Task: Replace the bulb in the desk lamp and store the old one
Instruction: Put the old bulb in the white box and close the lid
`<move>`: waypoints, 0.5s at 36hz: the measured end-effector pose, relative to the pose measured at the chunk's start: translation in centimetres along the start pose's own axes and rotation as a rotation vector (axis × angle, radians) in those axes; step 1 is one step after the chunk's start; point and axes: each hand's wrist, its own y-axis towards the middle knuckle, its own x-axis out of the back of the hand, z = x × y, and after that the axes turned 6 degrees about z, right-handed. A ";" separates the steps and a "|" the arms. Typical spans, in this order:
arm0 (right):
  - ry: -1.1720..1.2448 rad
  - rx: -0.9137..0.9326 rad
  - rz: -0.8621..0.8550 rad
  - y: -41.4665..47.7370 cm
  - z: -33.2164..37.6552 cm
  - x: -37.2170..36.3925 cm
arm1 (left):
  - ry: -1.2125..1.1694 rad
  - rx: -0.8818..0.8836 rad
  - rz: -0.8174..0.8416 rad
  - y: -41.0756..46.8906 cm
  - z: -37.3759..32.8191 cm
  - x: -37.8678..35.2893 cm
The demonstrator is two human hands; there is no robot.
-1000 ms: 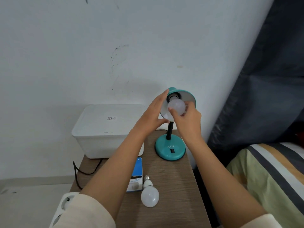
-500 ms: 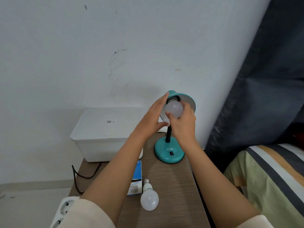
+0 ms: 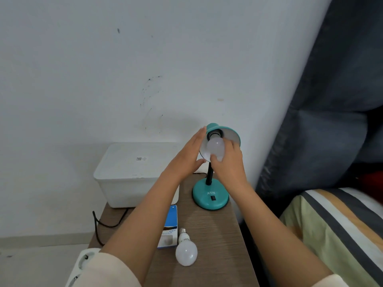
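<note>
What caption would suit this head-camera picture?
Right hand grips the bulb in the teal lamp; left hand steadies the shade.

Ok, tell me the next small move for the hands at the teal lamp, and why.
Probably keep twisting the frosted white bulb in the black socket with the right hand: its fingers wrap the bulb, while the left hand rests flat against the teal metal lamp shade to steady it. Whether the bulb is seated cannot be told.
</note>
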 end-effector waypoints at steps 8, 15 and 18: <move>-0.082 0.108 0.047 -3.9 1.3 -1.7 | 0.107 0.187 0.019 -4.1 0.7 3.1; -0.008 -0.007 0.303 -3.9 2.0 -5.7 | 0.199 0.492 -0.035 -8.7 5.6 6.2; 0.030 -0.047 0.368 -2.8 2.0 -7.7 | 0.260 0.608 -0.151 -10.1 8.6 7.5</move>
